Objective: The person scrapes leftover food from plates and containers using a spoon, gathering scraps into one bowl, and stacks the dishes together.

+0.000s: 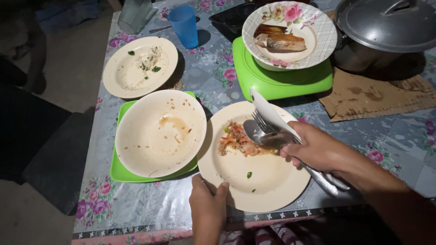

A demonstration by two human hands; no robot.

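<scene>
three utensils inside right fingers (over plate).

The pot and grey jug run off the top edge.

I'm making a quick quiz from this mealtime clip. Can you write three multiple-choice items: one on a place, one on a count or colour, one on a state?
1. Where does the left hand rest?
A. On the near rim of the cream plate with food scraps
B. On the pot lid
C. On the blue cup

2. What colour is the cup?
A. Red
B. Blue
C. Green

3. What state is the metal pot in?
A. Open, lid beside it
B. Tipped over
C. Covered by its lid

Answers: 1 A, the fingers sit on that plate's near edge; 2 B, it is plainly blue, beside the far plate; 3 C, the lid sits on top. The right hand meanwhile holds a fork, spoon and white utensil over the same plate.
</scene>
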